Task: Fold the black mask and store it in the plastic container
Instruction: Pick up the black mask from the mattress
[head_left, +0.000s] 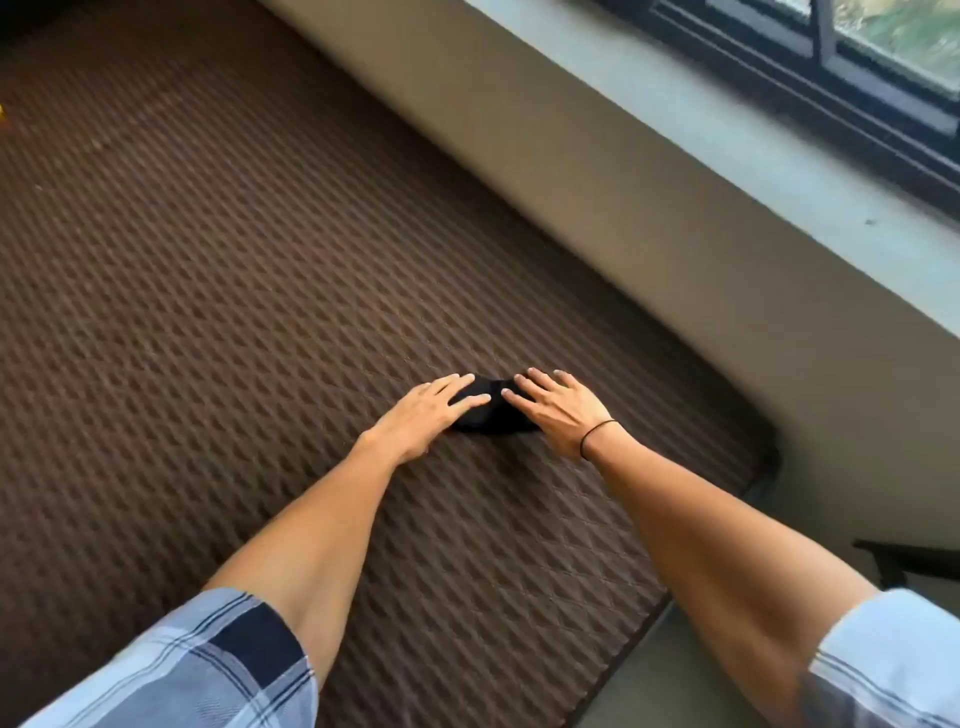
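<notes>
The black mask (493, 415) lies on a brown quilted mattress (234, 312), mostly covered by my hands. My left hand (423, 415) rests flat on the mask's left part, fingers spread. My right hand (558, 410), with a thin black band at the wrist, lies flat on its right part, fingers apart. Neither hand grips the mask; both press down on it. No plastic container is in view.
A beige wall (597, 208) runs diagonally behind the mattress, with a grey window sill (753, 171) and a dark window frame (831, 67) above. The mattress edge drops off at the lower right to a grey floor (665, 675). A dark bar (909, 556) shows at the right.
</notes>
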